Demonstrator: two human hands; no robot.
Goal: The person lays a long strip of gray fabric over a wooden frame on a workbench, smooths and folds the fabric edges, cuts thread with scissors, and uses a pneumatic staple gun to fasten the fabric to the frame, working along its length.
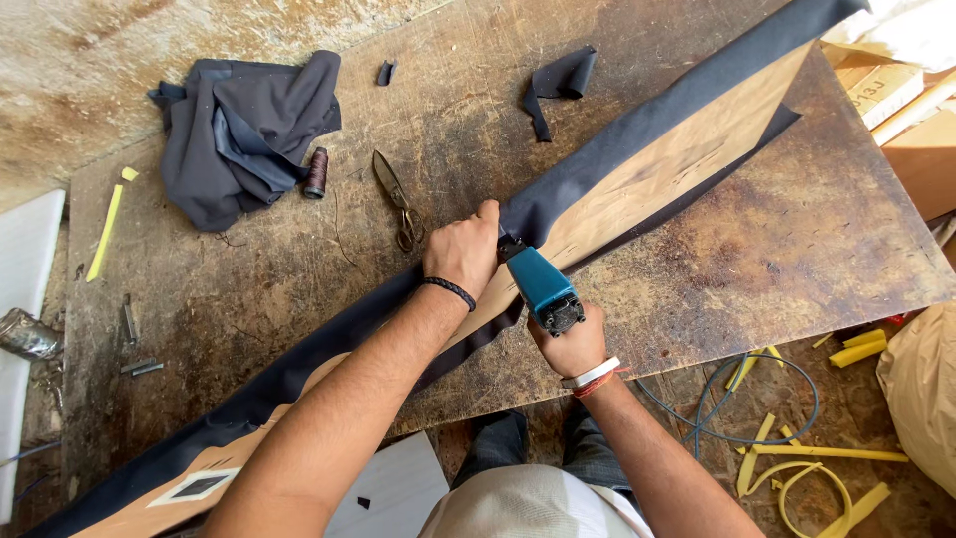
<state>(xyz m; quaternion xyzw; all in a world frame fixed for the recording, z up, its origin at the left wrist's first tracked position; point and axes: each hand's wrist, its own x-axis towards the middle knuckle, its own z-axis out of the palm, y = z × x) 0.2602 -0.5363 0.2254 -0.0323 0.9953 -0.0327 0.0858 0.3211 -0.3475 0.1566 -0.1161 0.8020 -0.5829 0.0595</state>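
Observation:
A long wooden panel [687,149] lies diagonally across the worn workbench [817,239], with dark fabric [617,149] wrapped over its upper edge. My left hand [463,249] presses the fabric down on the panel near its middle. My right hand [573,344] grips a teal staple gun [541,284] whose nose touches the panel just right of the left hand's thumb.
Scissors [396,197] and a spool of brown thread [316,171] lie beyond my left hand. A heap of dark cloth [244,130] sits at the back left, and fabric scraps [558,85] at the back. Metal staple strips [134,339] lie left. Yellow strips [797,468] and a blue hose [757,399] lie on the floor.

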